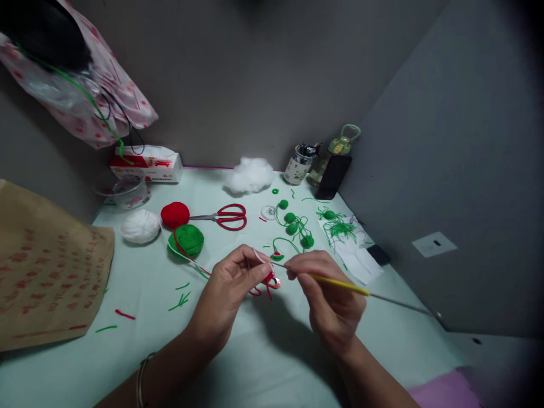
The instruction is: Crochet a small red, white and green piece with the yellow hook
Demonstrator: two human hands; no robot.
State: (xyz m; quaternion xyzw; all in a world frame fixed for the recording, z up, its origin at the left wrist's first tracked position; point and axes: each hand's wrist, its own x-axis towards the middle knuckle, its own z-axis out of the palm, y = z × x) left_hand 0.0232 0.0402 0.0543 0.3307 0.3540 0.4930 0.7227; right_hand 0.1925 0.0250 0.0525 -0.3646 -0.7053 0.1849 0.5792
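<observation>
My left hand point(229, 292) pinches a small red crochet piece point(269, 279) between thumb and fingers. White yarn runs over its index finger, and a red tail dangles below. At the piece's edge is a small orange and silvery thing point(276, 282) that I cannot make out. My right hand point(334, 300) grips a crochet hook point(340, 283) by its yellow handle, the metal tip reaching to the left fingertips and the work. Strands lead left toward the white yarn ball point(140, 226), the red yarn ball point(175, 215) and the green yarn ball point(189, 241).
Red-handled scissors point(232, 217) lie behind my hands, near white stuffing point(250, 175). Several green crocheted balls point(291, 228) and green yarn scraps point(341, 228) are to the right. At the back stand a pen cup point(295, 170) and bottle point(340, 145). A paper bag point(51, 272) occupies the left.
</observation>
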